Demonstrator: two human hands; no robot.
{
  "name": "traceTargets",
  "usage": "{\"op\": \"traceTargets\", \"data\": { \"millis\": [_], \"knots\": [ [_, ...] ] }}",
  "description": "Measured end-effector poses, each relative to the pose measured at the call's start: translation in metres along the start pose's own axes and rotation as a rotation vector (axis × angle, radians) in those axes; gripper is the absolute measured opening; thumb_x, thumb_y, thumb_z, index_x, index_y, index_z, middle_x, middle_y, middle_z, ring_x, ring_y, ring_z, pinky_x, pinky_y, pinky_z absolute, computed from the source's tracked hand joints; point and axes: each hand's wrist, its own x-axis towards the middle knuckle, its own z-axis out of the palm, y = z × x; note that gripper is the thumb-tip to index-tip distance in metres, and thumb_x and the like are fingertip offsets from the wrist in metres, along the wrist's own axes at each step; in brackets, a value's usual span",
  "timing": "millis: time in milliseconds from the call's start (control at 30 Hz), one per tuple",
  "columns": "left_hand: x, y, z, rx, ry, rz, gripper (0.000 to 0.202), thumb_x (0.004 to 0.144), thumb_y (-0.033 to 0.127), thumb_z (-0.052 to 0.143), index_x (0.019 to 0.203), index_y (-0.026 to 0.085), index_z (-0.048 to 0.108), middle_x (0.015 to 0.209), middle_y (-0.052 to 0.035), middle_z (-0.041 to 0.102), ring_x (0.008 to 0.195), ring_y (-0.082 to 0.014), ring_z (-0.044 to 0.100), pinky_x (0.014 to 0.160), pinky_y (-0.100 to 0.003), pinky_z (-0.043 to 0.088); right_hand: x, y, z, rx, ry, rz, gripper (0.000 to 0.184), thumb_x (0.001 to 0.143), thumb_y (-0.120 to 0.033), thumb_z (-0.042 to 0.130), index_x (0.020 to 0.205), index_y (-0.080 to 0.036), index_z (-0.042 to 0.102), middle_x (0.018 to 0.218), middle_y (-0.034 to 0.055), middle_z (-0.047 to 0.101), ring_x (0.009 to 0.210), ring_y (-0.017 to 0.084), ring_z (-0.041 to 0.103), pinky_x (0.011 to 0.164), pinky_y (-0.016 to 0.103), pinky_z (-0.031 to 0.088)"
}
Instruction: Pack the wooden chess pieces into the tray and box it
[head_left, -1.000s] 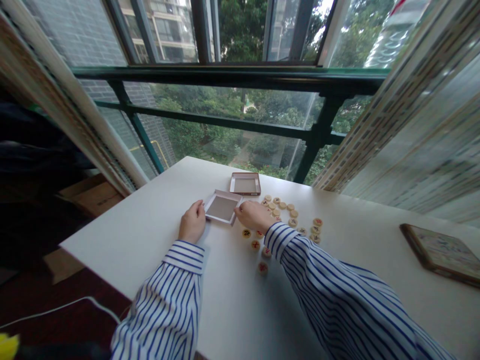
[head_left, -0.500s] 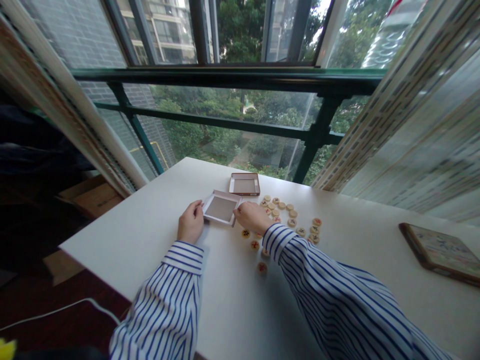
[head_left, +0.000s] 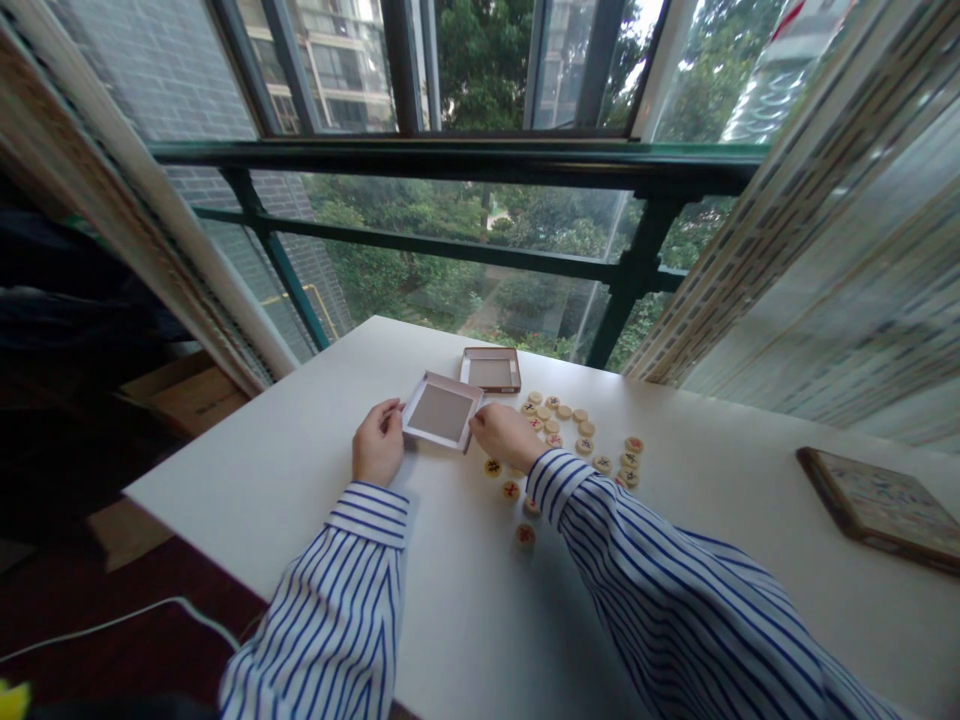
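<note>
My left hand (head_left: 377,451) and my right hand (head_left: 505,435) grip opposite sides of a shallow, open cardboard box tray (head_left: 441,412), which is tilted up toward me above the white table (head_left: 300,470). A second, brown-edged box half (head_left: 490,370) lies flat just behind it. Several round wooden chess pieces (head_left: 570,432) with red or black characters lie scattered to the right of my right hand, some near my right wrist (head_left: 517,490). Both arms wear blue-and-white striped sleeves.
A framed wooden board (head_left: 881,505) lies at the table's right edge. A window with a dark green rail (head_left: 465,160) stands right behind the table. Curtains hang on both sides. A cardboard carton (head_left: 187,390) sits on the floor at left.
The box tray has been lifted off the table and tilted toward me between both hands. The hands have shifted only slightly.
</note>
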Motion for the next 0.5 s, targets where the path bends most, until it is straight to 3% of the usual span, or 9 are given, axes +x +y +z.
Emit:
{"op": "traceTargets", "data": {
  "millis": [233,500],
  "knots": [
    [-0.0014,0.0037,0.0005,-0.081,0.008,-0.004,0.031,0.081,0.023,0.046,0.109,0.013,0.054,0.109,-0.012,0.062,0.1,-0.0178,0.059,0.086,-0.031,0.049,0.0042,0.003,-0.0007,0.139,0.039,0.027,0.034,0.086,-0.026,0.035,0.09,-0.014,0.067,0.087,0.0107,0.067,0.078,0.016,0.061,0.061,0.022,0.037],
    [-0.0036,0.0061,0.0017,-0.175,0.017,0.023,0.034,0.08,0.023,0.048,0.113,0.013,0.05,0.109,-0.0137,0.061,0.1,-0.0181,0.06,0.083,-0.031,0.051,0.0004,0.0056,-0.0086,0.274,0.115,0.052,0.035,0.086,-0.033,0.036,0.102,-0.018,0.063,0.092,0.0055,0.068,0.08,0.014,0.061,0.061,0.019,0.038]
  ]
}}
